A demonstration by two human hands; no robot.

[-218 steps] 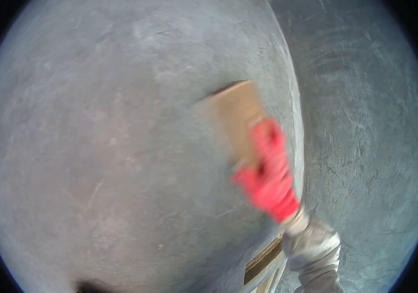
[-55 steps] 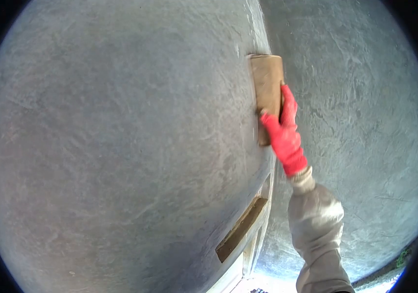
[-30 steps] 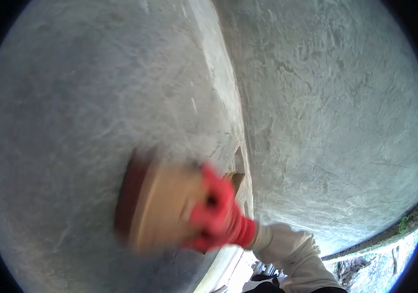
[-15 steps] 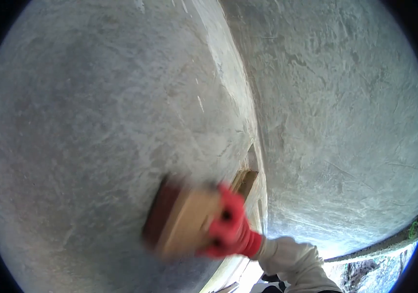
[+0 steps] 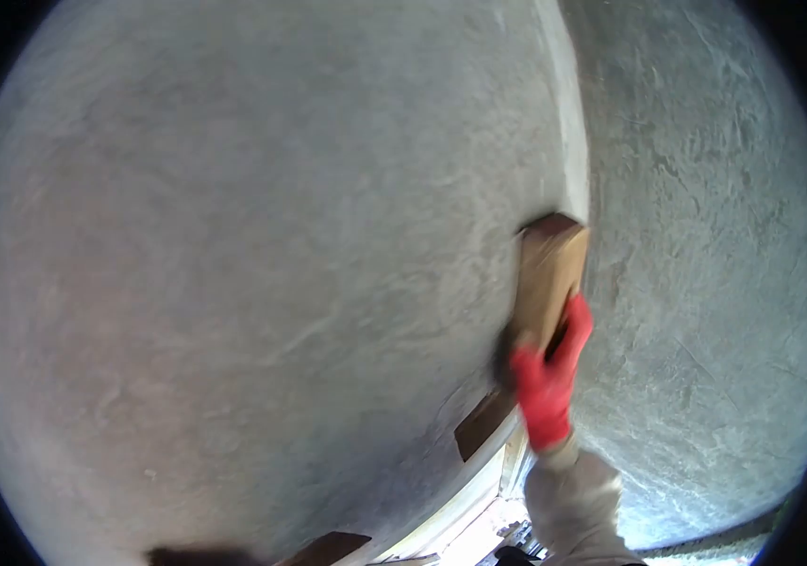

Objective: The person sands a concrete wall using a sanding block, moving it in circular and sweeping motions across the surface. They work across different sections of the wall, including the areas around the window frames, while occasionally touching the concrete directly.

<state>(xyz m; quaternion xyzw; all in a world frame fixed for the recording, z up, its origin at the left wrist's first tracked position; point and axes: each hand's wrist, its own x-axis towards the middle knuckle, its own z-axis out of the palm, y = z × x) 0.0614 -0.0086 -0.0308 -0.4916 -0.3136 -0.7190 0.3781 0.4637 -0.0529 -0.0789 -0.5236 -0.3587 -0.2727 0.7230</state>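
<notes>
My right hand (image 5: 550, 377), in a red glove and a pale sleeve, is closed around the lower end of a wooden float (image 5: 548, 283). The float is a light-brown block with a dark reddish-brown end, held lengthwise up and down. It lies against the grey plastered wall (image 5: 309, 283), right at the pale corner edge (image 5: 570, 123). Motion blurs the hand and the float a little. My left hand is out of sight.
Beyond the corner a second grey plastered surface (image 5: 696, 283) fills the right side. Brown rectangular openings or wooden pieces (image 5: 486, 423) sit low along the edge. Bright daylight shows at the bottom. A dark blurred shape (image 5: 200, 557) is at the lower left.
My right hand has carried the float up and right, from the left wall's face to the corner edge. The float has turned more upright, and the view has shifted.
</notes>
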